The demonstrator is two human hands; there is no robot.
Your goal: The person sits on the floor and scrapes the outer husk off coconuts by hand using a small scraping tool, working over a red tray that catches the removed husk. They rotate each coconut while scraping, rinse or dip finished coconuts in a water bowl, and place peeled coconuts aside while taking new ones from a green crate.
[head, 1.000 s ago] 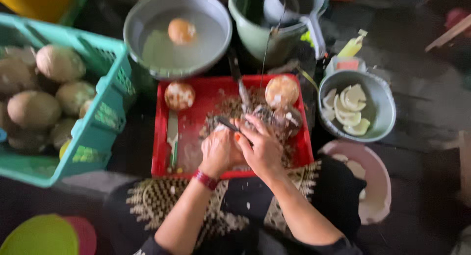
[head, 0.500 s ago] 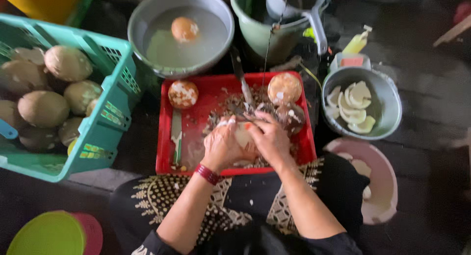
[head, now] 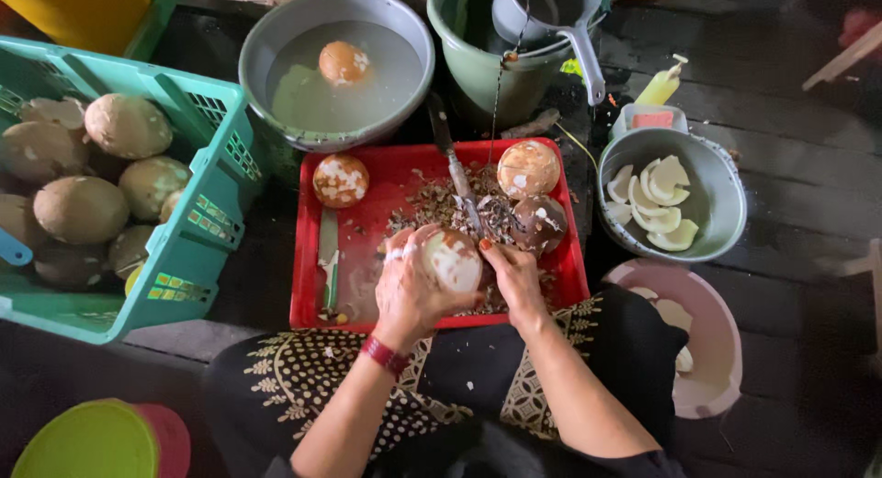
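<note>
Floor: dark wet planks (head: 808,165).
Tray: red tray (head: 312,299), ringed by basket (head: 197,230) and bowls (head: 726,193).
Left hand (head: 413,290): cupping the coconut (head: 452,260).
Right hand (head: 514,271): closed around a knife (head: 459,179).

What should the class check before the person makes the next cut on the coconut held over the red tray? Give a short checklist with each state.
1. Left hand cups the coconut firmly: ok.
2. Right hand has a grip on the knife: ok.
3. Left fingers clear of the blade edge: cannot tell.
4. Coconut is over the red tray, so scraps land in it: ok.
5. Water basin within reach: ok.
6. Spare knife lies flat on the tray, away from both hands: ok.
</note>
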